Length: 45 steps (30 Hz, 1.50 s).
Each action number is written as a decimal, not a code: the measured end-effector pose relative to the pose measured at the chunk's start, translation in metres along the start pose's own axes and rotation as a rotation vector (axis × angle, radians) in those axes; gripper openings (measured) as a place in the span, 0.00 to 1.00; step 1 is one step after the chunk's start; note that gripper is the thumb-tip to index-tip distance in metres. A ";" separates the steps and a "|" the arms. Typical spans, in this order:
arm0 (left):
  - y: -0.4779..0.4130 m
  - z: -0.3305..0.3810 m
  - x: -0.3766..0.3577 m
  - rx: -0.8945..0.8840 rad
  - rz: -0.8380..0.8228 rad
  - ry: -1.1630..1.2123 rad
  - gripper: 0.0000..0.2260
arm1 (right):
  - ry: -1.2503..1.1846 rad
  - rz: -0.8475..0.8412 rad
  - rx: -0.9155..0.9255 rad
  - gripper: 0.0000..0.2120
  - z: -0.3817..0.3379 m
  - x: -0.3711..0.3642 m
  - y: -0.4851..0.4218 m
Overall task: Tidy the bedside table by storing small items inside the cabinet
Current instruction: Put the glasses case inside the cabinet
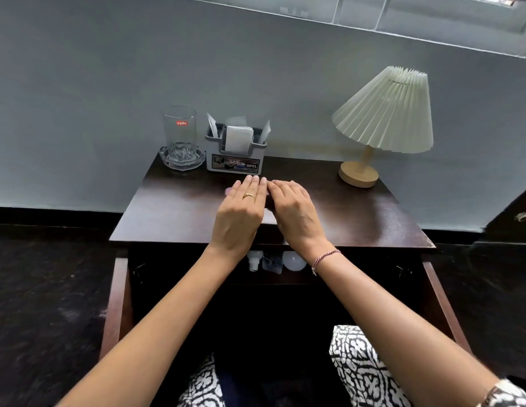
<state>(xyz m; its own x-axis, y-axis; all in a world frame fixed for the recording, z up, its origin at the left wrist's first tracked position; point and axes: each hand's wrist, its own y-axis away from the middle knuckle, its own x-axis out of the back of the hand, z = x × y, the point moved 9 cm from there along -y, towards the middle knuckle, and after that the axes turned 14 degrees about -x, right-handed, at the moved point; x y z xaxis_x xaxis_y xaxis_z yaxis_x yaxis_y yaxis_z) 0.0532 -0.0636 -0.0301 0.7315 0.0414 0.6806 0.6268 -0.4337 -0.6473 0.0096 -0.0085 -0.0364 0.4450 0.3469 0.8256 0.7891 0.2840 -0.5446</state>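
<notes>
My left hand (241, 212), with a gold ring, lies palm down on the dark wooden bedside table (173, 212), fingers straight and close together. A small pink blur (227, 191) shows at its left edge; I cannot tell what it is. My right hand (294, 214) rests beside it, touching it, fingers slightly curled. Whatever lies under the two palms is hidden. Below the top, the cabinet stands open. On its shelf I see a small white bottle (254, 259), a clear item (269, 262) and a white bulb (294, 260).
At the back left a glass tumbler (179, 130) stands in a glass ashtray (168, 161). Next to it is a grey organiser (237, 164) with sachets. A pleated lamp (385, 113) occupies the back right corner. The cabinet doors (115, 304) (441, 304) swing out on both sides of my knees.
</notes>
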 end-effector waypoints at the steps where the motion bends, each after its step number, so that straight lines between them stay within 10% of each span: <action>1: 0.001 0.002 0.001 0.002 0.001 0.005 0.18 | -0.022 0.004 -0.026 0.15 0.000 0.001 0.004; 36: 0.138 0.048 0.024 0.151 -0.007 0.069 0.18 | -0.255 0.004 0.041 0.23 -0.030 -0.018 0.144; 45: 0.163 0.034 -0.038 0.261 -0.304 0.207 0.20 | -0.180 -0.214 0.070 0.23 -0.043 -0.087 0.141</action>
<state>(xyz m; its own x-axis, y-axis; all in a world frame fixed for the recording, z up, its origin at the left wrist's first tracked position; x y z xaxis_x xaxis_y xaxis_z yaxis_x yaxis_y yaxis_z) 0.1368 -0.1049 -0.1726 0.4510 -0.0602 0.8905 0.8712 -0.1872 -0.4539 0.1003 -0.0370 -0.1792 0.1844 0.4240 0.8867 0.8229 0.4267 -0.3752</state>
